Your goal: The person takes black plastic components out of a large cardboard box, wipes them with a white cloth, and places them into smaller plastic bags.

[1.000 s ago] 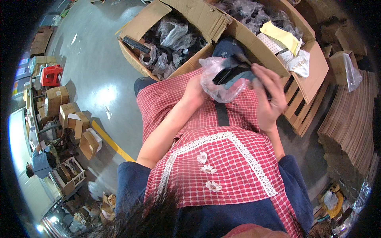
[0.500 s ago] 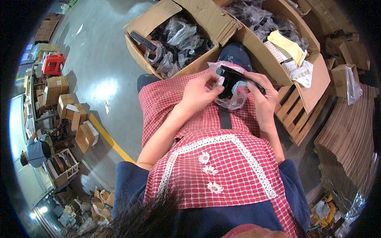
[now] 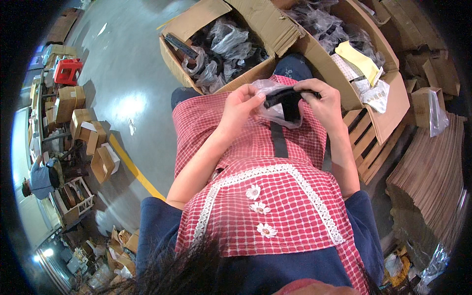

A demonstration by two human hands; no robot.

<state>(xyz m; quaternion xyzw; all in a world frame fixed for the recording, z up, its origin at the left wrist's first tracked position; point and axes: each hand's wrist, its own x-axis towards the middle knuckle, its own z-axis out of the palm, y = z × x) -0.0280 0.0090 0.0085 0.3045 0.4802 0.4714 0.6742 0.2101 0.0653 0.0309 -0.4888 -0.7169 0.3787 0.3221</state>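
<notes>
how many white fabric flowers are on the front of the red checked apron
3, in a short column on the red checked apron: the top flower, the middle flower just below it, and the bottom flower nearest the camera. None seem hidden.

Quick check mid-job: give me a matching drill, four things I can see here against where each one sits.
Things:
1. black part
2. clear plastic bag
3. red stool
4. yellow sheet

Places:
A. on the floor, far left
B. in the right-hand carton
C. pinched by the right hand
D. under the left hand fingertips

Pairs: 1-C, 2-D, 3-A, 4-B
</notes>
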